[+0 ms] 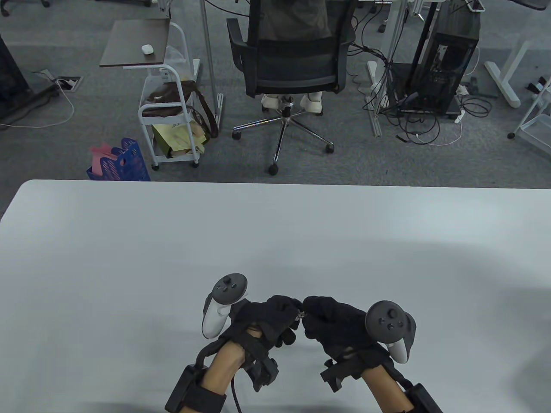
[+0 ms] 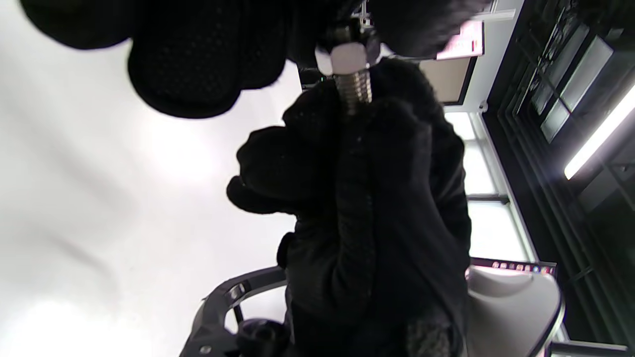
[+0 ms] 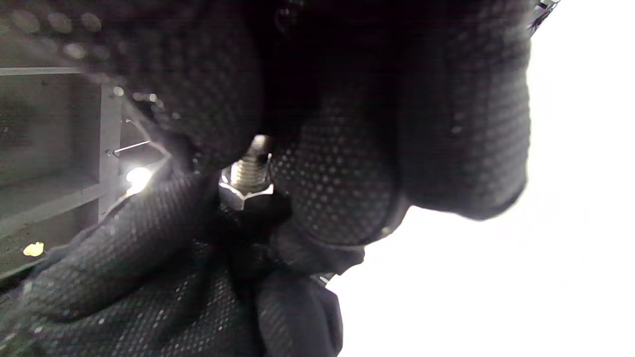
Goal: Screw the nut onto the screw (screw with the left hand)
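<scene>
Low in the table view, my two gloved hands meet fingertip to fingertip above the white table [image 1: 129, 258]. A silver screw [image 2: 353, 91] with a hex nut [image 2: 346, 57] on its thread lies between them. My left hand [image 1: 289, 310] pinches the nut [image 3: 245, 194] with its fingertips [image 2: 198, 64]. My right hand [image 1: 313, 306] is curled round the screw's threaded shaft [image 3: 249, 166]; its fingers [image 3: 347, 173] hide the rest of the screw. In the table view only a small glint of the screw [image 1: 302, 313] shows.
The white table spreads wide to both sides and ahead of my hands. Beyond its far edge stand an office chair [image 1: 292, 64], a white trolley [image 1: 168, 112] and a blue crate [image 1: 122, 163] on the carpet.
</scene>
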The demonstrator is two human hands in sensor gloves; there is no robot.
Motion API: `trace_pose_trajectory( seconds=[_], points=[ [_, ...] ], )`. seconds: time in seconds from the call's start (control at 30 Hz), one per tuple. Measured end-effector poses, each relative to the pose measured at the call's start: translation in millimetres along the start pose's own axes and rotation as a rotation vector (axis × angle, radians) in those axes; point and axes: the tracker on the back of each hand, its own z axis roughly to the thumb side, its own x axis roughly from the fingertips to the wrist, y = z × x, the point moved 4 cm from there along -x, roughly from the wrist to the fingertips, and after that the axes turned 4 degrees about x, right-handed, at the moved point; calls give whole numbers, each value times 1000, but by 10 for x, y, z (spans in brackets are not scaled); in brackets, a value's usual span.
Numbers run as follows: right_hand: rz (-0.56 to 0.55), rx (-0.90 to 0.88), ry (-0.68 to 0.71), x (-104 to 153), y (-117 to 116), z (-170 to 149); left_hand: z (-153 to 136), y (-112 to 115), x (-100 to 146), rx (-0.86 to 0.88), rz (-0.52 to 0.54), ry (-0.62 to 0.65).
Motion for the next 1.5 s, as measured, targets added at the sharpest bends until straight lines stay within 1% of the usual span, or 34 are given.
trace_pose_trajectory(
  seconds=[0.03,0.07,0.13,0.2,0.3,0.33,0.43,0.5,0.6,0.63,0.7,0.77,0.83,0.97,1.03,1.17,1.3,1.43,1.5],
  points=[
    [-2,4,1,3,-5,-3,-18,-25,5,-8,42,-13],
    [-2,9,0,3,-9,-6,-27,-32,1,-26,55,-19],
    [-2,23,-1,2,-15,-16,-32,-19,-10,-27,26,-27],
    [4,13,-2,2,-22,-15,-15,-9,-5,-36,21,-29],
    [-5,11,5,4,-5,1,0,12,-8,-11,-35,-16],
    [-11,14,6,3,5,6,-6,8,-6,2,-34,-13],
    [-13,14,3,2,12,-2,-44,-51,8,7,64,-26],
    [-6,18,-2,-2,-4,-14,-63,-34,-15,-7,30,-39],
    [8,36,-12,-6,-31,-54,-79,-12,-51,-13,7,-45],
    [14,22,-21,-5,-45,-73,-94,-2,-57,-10,-33,-54],
    [16,10,-29,-9,-55,-81,-119,-4,-59,28,-62,-58],
    [19,26,-19,-10,-55,-60,-143,-39,-51,54,-22,-59],
    [13,29,-13,-9,-49,-46,-136,-72,-50,18,30,-62],
    [16,11,-23,-10,-48,-69,-94,-34,-41,-9,0,-59],
    [16,7,-24,-7,-49,-75,-76,6,-37,-18,-34,-57],
    [2,9,-13,-4,-25,-46,-82,19,-24,15,-8,-46],
    [1,14,-10,0,-27,-50,-51,23,-32,-25,17,-34],
    [-3,4,-8,0,-17,-49,-25,52,-23,-28,-45,-30],
    [-7,5,-8,0,-7,-52,-46,28,-11,9,-12,-22]
  ],
)
